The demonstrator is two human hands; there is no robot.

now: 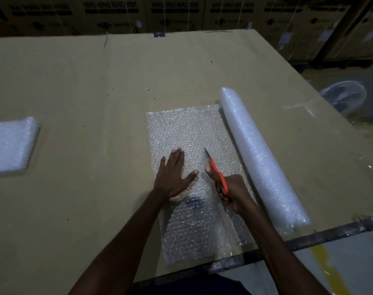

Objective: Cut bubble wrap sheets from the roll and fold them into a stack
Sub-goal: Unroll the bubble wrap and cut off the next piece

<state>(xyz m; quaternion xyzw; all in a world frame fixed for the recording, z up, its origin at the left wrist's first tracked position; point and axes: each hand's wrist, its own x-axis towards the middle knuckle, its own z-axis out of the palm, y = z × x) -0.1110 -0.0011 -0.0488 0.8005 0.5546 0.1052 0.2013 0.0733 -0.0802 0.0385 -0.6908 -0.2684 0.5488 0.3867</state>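
A roll of bubble wrap (260,154) lies on the cardboard-covered table (96,92), right of centre. An unrolled sheet (181,128) spreads from it to the left. My left hand (173,175) presses flat on the sheet with straight fingers. My right hand (230,190) grips orange-handled scissors (217,173), whose blades point away from me along the sheet, between my left hand and the roll. A stack of folded bubble wrap (11,145) sits at the table's far left.
Cardboard washing machine boxes (175,13) line the back. A white fan (345,96) stands on the floor beyond the table's right edge. The table's dark near edge (309,237) runs diagonally at lower right, with yellow-marked floor below.
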